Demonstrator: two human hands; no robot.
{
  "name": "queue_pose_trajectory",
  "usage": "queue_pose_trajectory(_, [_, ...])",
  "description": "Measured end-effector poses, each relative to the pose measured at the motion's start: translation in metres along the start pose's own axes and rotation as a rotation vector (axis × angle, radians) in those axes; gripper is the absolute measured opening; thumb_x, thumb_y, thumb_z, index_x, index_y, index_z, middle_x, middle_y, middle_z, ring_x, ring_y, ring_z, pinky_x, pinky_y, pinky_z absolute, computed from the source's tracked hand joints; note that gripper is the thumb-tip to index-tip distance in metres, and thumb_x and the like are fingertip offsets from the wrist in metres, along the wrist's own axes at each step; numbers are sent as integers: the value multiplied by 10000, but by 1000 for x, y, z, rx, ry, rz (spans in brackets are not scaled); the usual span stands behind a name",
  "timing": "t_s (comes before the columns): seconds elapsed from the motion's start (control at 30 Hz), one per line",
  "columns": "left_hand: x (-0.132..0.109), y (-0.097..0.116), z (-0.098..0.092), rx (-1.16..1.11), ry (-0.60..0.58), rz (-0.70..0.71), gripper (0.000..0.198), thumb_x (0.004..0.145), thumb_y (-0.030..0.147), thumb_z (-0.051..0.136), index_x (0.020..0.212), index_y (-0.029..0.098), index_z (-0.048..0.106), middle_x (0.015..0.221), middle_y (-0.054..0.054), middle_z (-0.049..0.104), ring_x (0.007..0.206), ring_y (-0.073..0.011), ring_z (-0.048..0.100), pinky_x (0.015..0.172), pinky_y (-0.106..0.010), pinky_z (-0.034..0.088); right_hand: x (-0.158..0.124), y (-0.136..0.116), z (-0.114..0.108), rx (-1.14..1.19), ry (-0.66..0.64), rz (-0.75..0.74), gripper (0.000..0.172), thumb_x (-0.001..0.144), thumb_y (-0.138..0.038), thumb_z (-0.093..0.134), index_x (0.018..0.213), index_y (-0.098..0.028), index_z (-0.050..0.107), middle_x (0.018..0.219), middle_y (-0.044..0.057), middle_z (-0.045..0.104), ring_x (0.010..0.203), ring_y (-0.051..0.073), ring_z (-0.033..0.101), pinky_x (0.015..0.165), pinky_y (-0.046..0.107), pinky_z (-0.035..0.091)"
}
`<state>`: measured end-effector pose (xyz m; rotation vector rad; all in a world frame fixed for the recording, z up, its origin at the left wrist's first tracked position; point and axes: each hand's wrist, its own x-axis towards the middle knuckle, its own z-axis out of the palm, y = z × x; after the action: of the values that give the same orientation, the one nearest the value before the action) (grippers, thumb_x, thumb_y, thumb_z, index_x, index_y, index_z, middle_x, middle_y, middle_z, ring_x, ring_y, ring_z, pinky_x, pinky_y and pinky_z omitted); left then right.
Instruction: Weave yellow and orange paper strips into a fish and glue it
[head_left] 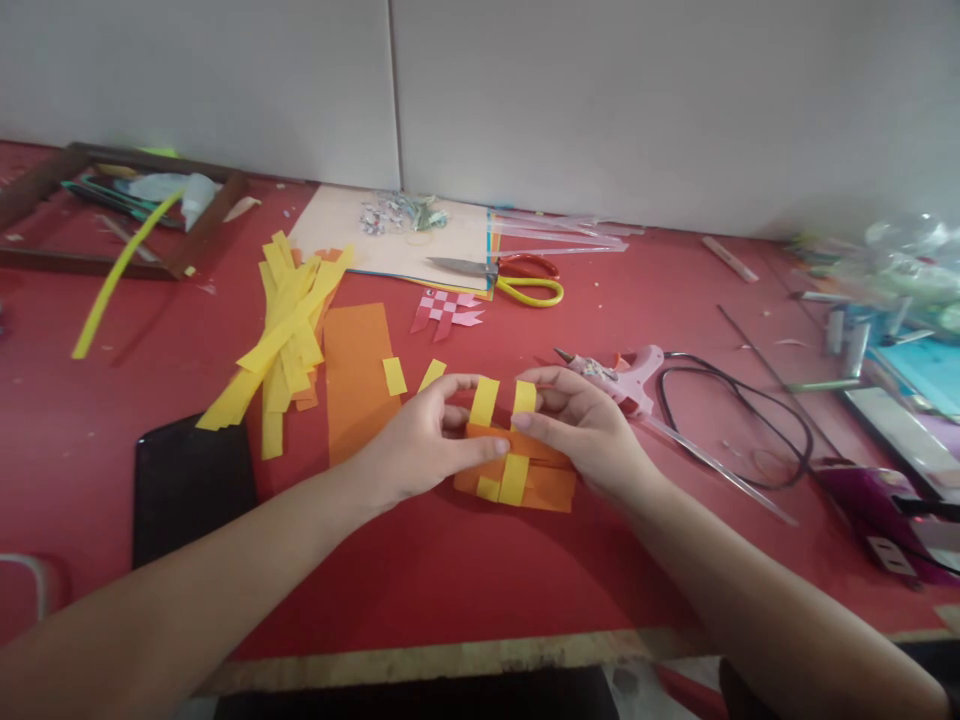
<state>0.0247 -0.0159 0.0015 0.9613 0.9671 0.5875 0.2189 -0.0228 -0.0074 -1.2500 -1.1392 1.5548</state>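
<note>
My left hand [427, 440] and my right hand [585, 425] meet over a small weave of yellow and orange paper strips [517, 478] lying on the red table [465, 570]. Both hands pinch the woven piece: the left thumb and fingers close around a yellow strip [484, 400], the right fingers close on another yellow strip [524, 396]. The orange strips run crosswise under the thumbs. Part of the weave is hidden beneath both hands.
A heap of loose yellow strips [285, 330] and an orange sheet [358, 375] lie to the left. A pink glue gun [622, 375] with its black cord sits right of my hands. Scissors [510, 278], a pink woven piece [446, 310], a dark phone [191, 490] and a wooden frame [112, 210] lie around.
</note>
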Motion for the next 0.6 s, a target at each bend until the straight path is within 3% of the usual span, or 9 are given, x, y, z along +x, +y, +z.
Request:
queue_pose_trajectory(0.17, [-1,-1,1,-1,33,-27,709,720,157,795,1334,221,447,934,-54,749,880,-238,733,770,-373,566,-2,-3,2,0,28,-8,408,698,-392,818,1013,-228,617,756,-13,690,664,133,654,641,270,541])
queue_pose_trajectory(0.4, [4,-1,-3,-186,221,77,655,711,267,834,1284,236,519,975,-47,740,872,-221,724,738,-328,582,-1,0,2,127,157,-11,439,715,-479,793,1055,-257,624,840,-1,668,764,167,666,652,281,546])
queue_pose_trajectory(0.6, [7,-1,-7,-348,175,118,648,765,242,787,1344,242,495,1194,-98,692,995,-261,702,802,-394,595,3,6,2,166,54,-80,437,711,-349,834,1062,-261,590,984,3,704,679,124,654,629,283,570])
